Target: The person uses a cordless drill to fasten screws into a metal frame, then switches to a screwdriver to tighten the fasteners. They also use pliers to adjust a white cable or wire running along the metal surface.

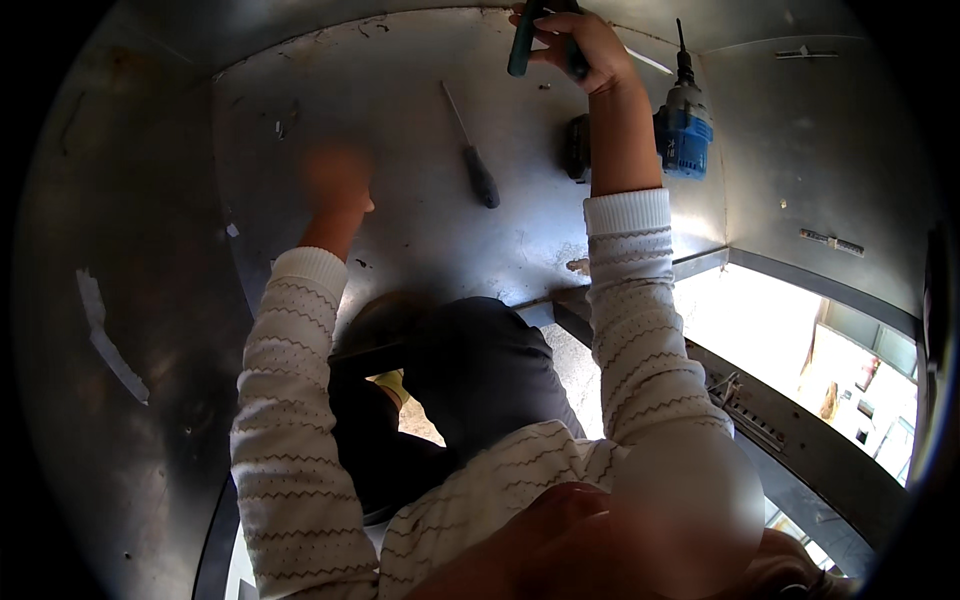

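Observation:
At the top edge, my right hand is closed around a tool with two dark green handles, which looks like pliers. Its working end is out of the picture. My left hand is over the metal panel at the left, its fingers smeared by blur, so I cannot make out their pose or anything in them. Between my hands a screwdriver with a dark handle lies on the panel, its shaft pointing away from me. Just right of my right forearm is a blue cordless drill with a long bit pointing away; my forearm partly hides it.
Bare metal walls rise on both sides of the metal panel. A whitish strip sticks to the left wall. Small scraps dot the panel. At the right, a frame bar borders a bright opening. My knees, in dark trousers, are close in front.

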`<action>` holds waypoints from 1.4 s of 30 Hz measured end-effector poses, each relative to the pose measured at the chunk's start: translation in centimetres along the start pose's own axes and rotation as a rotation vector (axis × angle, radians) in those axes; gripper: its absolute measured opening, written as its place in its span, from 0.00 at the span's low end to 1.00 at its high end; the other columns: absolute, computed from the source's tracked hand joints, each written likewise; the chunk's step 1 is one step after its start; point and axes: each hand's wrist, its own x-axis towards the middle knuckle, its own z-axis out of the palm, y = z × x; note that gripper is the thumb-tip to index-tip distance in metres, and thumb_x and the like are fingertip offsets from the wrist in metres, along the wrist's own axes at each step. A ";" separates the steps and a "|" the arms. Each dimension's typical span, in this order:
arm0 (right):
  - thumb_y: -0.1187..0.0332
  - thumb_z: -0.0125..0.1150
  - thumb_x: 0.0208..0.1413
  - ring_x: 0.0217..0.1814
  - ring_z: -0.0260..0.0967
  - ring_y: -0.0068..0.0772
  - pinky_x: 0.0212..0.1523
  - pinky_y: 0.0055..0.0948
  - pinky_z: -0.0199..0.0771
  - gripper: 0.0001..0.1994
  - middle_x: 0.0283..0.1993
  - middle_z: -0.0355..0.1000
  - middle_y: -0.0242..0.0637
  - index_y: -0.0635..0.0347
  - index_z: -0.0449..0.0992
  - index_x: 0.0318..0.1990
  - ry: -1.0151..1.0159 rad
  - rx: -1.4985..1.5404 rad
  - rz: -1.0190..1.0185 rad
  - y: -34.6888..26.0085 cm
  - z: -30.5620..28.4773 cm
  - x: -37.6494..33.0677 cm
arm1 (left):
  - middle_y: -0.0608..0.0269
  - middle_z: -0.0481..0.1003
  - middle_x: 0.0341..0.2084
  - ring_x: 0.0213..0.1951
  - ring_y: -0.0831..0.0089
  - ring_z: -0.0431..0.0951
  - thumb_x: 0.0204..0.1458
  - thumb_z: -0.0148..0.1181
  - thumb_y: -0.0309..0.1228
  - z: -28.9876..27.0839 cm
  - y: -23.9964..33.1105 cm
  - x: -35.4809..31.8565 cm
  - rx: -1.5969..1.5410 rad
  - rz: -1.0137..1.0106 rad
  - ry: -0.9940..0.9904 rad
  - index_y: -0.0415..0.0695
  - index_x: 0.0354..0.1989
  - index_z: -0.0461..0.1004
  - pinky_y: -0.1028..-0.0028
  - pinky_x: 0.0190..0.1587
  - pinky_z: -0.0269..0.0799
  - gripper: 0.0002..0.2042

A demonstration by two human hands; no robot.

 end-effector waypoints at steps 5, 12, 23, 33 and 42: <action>0.73 0.52 0.59 0.70 0.66 0.56 0.66 0.67 0.66 0.25 0.65 0.70 0.56 0.72 0.66 0.65 -0.435 0.260 -0.036 -2.0 0.0 1.8 | 0.59 0.80 0.50 0.55 0.60 0.78 0.38 0.81 0.52 2.7 -0.3 1.9 -0.011 -0.049 -0.051 0.49 0.49 0.83 0.59 0.56 0.72 0.31; 0.75 0.52 0.59 0.72 0.65 0.54 0.69 0.71 0.62 0.26 0.65 0.70 0.57 0.73 0.64 0.66 -0.439 0.397 -0.106 -3.4 0.4 1.5 | 0.59 0.80 0.50 0.55 0.61 0.78 0.36 0.82 0.54 3.3 0.1 2.7 0.001 -0.049 -0.031 0.50 0.49 0.83 0.61 0.57 0.71 0.32; 0.69 0.55 0.63 0.66 0.68 0.55 0.70 0.59 0.66 0.28 0.63 0.69 0.60 0.79 0.60 0.66 -0.553 0.723 -0.009 -2.8 -1.9 3.7 | 0.59 0.79 0.51 0.56 0.61 0.78 0.39 0.80 0.54 4.1 -0.2 2.7 0.006 -0.034 -0.030 0.49 0.51 0.82 0.61 0.58 0.70 0.32; 0.64 0.59 0.63 0.57 0.71 0.47 0.58 0.50 0.73 0.24 0.56 0.70 0.52 0.74 0.66 0.59 -0.654 0.923 0.184 -3.0 -0.2 2.8 | 0.57 0.78 0.52 0.56 0.58 0.77 0.40 0.81 0.51 1.7 0.5 1.7 0.078 -0.016 -0.079 0.47 0.52 0.81 0.58 0.58 0.71 0.32; 0.63 0.63 0.56 0.49 0.78 0.49 0.48 0.42 0.80 0.21 0.47 0.76 0.52 0.64 0.69 0.54 0.759 -1.623 -0.351 -2.3 1.2 3.6 | 0.52 0.82 0.35 0.40 0.55 0.82 0.56 0.58 0.34 5.6 -0.1 3.3 -0.017 0.012 0.325 0.40 0.35 0.83 0.58 0.45 0.74 0.11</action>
